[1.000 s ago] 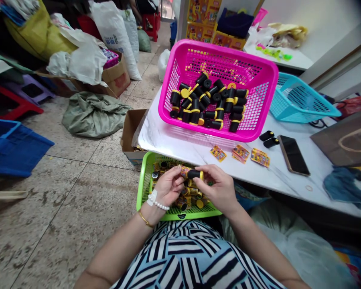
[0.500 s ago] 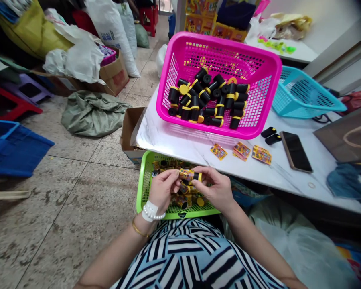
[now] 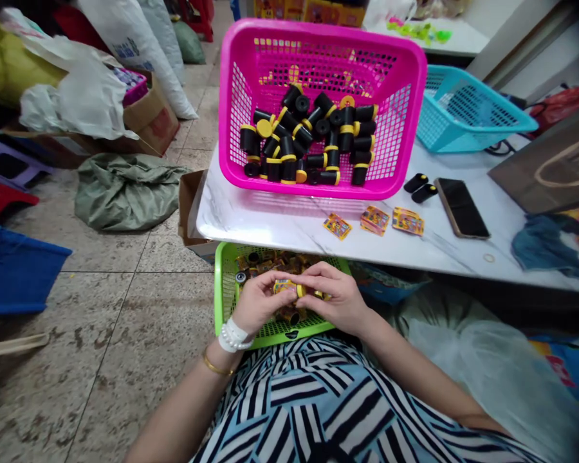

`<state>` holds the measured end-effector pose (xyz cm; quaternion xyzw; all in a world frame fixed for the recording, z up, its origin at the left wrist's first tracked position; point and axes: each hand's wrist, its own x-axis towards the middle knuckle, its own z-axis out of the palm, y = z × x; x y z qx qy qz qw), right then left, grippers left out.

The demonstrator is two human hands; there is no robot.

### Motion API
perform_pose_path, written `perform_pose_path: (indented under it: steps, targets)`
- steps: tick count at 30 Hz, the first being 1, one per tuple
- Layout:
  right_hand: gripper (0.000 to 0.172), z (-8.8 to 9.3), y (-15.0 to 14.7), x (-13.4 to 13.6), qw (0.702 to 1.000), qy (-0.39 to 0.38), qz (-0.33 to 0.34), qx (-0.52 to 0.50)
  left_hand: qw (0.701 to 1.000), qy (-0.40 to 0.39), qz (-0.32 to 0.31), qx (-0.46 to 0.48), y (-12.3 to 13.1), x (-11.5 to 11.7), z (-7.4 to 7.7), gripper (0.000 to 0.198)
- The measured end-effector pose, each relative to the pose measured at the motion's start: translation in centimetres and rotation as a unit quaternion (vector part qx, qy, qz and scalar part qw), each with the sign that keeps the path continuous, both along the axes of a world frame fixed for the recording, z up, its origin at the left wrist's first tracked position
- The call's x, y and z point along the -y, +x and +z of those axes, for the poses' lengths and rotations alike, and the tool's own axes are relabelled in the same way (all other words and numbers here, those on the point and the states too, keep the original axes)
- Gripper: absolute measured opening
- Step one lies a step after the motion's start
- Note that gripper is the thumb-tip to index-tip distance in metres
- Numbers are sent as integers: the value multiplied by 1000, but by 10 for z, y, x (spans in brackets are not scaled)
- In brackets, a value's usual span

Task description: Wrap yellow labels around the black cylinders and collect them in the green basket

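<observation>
My left hand (image 3: pixel 259 301) and my right hand (image 3: pixel 335 297) meet over a green plastic basket (image 3: pixel 218 302) on my lap. Both hold a small tube with a colourful printed label (image 3: pixel 284 287) and a yellow ring; its far end is hidden by my right fingers. Beneath my hands, several similar labelled tubes (image 3: pixel 280 260) lie loose in the green basket. Farther forward, a pink mesh basket (image 3: pixel 321 26) on the table contains many black cylinders with yellow rings (image 3: pixel 309 138).
A white marble table (image 3: pixel 270 222) holds a blue basket (image 3: pixel 468 112), a phone (image 3: pixel 462 207), two black cylinders (image 3: pixel 421 186) and several printed labels (image 3: pixel 374 220). Sacks, stools and cardboard boxes stand on the tiled floor (image 3: pixel 116 308) to my left.
My view has tilted, so the table and baskets sit higher and farther left. My hands have come closer together, and my right fingers now cover the tube's black end.
</observation>
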<state>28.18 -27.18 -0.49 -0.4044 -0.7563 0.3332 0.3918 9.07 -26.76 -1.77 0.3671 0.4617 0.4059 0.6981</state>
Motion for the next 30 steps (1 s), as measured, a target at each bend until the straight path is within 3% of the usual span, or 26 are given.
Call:
perform_pose_path:
  steps: [5,10,13,17,19,22,25,27,30]
  targets:
    - [46,-16,0,5,996,-41,-80,-15,997,34,-16,-60,14,-6,-14,30]
    - [21,-28,5,3,996,-50,-69,-40,994,-84,-47,44,5,-2,-20,54]
    - [23,-33,9,4,997,-33,-40,-59,990,-123,-58,42,-1,4,-22,47]
    - [26,-37,6,14,990,-68,-67,-103,996,-70,-37,-44,-1,13,-15,38]
    - [29,-36,1,21,970,-148,-101,-167,994,-10,-42,-99,0,16,-8,35]
    - [34,-36,-6,27,901,-312,-113,-280,979,86,-72,-168,-1,15,0,32]
    - [37,-40,-8,28,845,-404,-93,-338,964,122,-110,-208,-3,9,2,32]
    - [38,-46,-8,27,837,-410,-92,-351,961,123,-129,-211,-3,5,0,31]
    - [37,-56,-7,26,855,-369,-108,-348,974,104,-122,-161,-2,3,-6,40]
